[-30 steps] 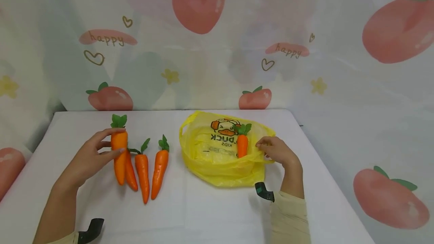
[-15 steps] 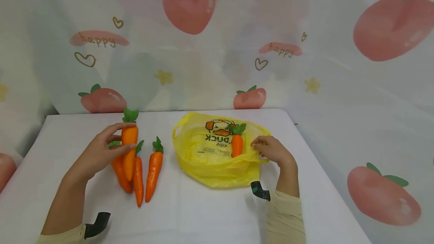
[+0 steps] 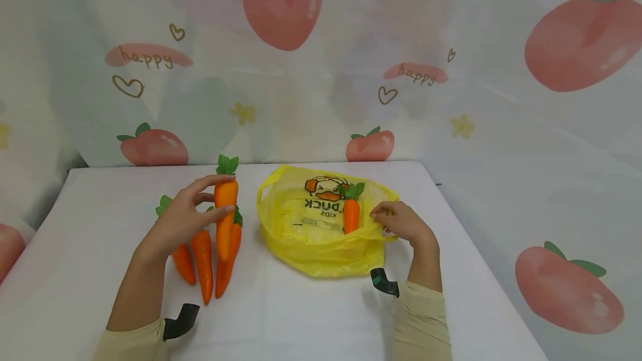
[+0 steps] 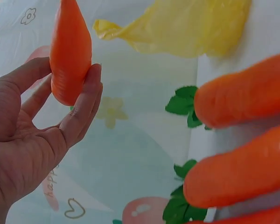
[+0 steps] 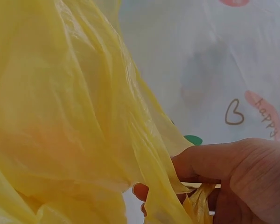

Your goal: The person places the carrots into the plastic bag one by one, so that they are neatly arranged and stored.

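An orange carrot (image 3: pixel 223 241) with green leaves is pinched upright between the thumb and fingers of my left hand (image 3: pixel 175 222), raised above the table. In the left wrist view the held carrot (image 4: pixel 71 51) has its tapered end towards the top of the frame. My right hand (image 3: pixel 405 223) grips the right edge of a yellow plastic bag (image 3: pixel 311 258); in the right wrist view the bunched plastic (image 5: pixel 200 200) passes between thumb and fingers. Inside the bag's mouth stands another carrot (image 3: pixel 351 216), its lower end hidden by the front rim.
Three more carrots lie on the white table (image 3: pixel 301 322) under and beside my left hand: one at left (image 3: pixel 183 265), a middle one (image 3: pixel 202 263), and one at right (image 3: pixel 234 244) partly behind the held carrot. A fruit-print curtain (image 3: pixel 291 99) closes off the back.
My left hand has lifted the carrot off the group and carried it rightwards, towards the bag. My right hand keeps its grip on the bag's edge; the head view has shifted slightly.
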Demonstrator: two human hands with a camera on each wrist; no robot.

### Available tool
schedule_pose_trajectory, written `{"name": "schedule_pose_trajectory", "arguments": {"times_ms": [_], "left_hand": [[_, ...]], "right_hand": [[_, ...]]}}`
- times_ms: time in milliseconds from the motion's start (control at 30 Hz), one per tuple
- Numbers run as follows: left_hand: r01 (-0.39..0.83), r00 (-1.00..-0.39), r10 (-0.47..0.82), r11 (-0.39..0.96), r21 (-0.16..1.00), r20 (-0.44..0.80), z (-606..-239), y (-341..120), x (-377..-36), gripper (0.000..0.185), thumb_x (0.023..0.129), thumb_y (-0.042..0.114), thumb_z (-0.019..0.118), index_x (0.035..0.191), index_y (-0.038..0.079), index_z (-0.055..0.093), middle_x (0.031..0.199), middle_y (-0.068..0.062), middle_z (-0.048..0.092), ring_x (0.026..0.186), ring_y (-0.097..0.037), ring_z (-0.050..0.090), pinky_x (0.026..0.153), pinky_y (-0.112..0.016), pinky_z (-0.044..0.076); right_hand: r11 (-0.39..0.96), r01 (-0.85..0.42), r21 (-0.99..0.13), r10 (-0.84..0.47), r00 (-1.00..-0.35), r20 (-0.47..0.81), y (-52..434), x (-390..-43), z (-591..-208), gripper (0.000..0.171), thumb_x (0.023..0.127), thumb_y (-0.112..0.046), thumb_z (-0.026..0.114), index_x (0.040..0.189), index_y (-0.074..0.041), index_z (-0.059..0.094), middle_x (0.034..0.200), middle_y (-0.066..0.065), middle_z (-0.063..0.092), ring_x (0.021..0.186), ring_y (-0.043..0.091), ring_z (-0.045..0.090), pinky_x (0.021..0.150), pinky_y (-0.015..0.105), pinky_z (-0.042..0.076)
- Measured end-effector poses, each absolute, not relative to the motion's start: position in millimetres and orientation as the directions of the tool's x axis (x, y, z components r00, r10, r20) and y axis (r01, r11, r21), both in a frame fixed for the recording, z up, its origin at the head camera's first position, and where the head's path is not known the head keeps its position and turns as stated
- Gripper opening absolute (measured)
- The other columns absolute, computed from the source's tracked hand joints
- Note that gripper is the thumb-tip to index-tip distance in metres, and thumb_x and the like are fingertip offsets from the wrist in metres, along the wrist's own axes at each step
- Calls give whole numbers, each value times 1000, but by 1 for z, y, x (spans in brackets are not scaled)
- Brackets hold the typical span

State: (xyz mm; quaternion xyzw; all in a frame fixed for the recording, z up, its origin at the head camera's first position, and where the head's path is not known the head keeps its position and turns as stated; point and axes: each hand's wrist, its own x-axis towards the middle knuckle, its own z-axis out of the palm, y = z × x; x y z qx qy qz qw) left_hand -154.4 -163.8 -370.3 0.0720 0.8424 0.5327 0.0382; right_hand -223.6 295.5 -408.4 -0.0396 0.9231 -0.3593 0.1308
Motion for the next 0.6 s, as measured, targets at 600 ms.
{"name": "schedule_pose_trajectory", "arguments": {"times_ms": [600], "left_hand": [[138,-976,208,358,924,65,-360,-117,-168,56,97,24,76,147,36,55,146,0,51,121,-32,57,89,-51,55]], "right_hand": [[733,17,-680,-167,-964,-205,296,-222,-407,25,106,-19,58,116,-2,72,110,12,64,90,29,60,81,41,54]]}}
